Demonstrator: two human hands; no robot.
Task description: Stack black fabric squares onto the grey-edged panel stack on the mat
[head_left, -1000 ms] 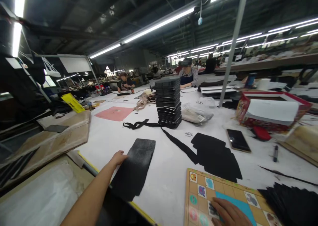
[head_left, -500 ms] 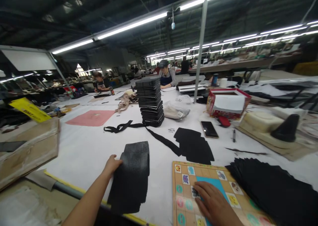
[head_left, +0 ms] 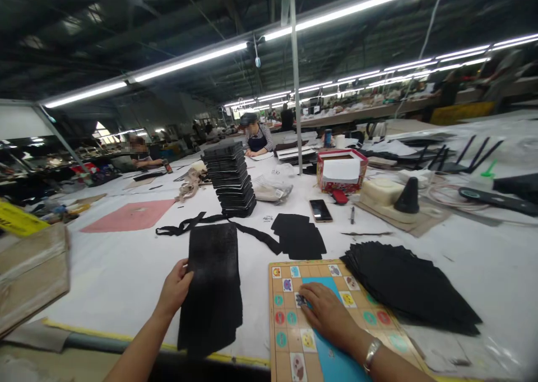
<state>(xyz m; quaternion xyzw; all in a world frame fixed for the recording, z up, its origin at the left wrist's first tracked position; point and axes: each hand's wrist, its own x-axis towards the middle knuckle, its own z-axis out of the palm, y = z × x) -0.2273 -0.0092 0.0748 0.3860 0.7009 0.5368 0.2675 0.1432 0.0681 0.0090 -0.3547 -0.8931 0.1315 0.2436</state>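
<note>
At the far left, a brown board [head_left: 36, 275] lies beside the table [head_left: 117, 270], and a pink sheet [head_left: 130, 215] is spread on the white tabletop. The left hand [head_left: 173, 288] comes up from the bottom, its fingers grasping the left edge of the black sheets [head_left: 213, 292], with the thumb on top; these overlap unevenly at their lower end and lie at the front of the table, near its yellow edge. Behind them stands a tall, slightly leaning stack [head_left: 230, 176] of black pieces, with a black strip [head_left: 263, 237] running past its foot to a small black pile [head_left: 299, 237]. Right of the black sheets, well apart from them, is a game board [head_left: 282, 365] with animal pictures and a blue middle. The right hand [head_left: 328, 313] rests on it palm down, fingers released and laid over the pictures and the blue part, with a bracelet [head_left: 371, 354] at the wrist. Beyond the game board are a phone [head_left: 321, 210], a red box [head_left: 341, 187] and a marker [head_left: 352, 215]; farther right sits a black cone [head_left: 407, 196] on a pale base. Nearer, just right of the game board, a fanned pile [head_left: 414, 288] of black pieces slants toward the right.
</note>
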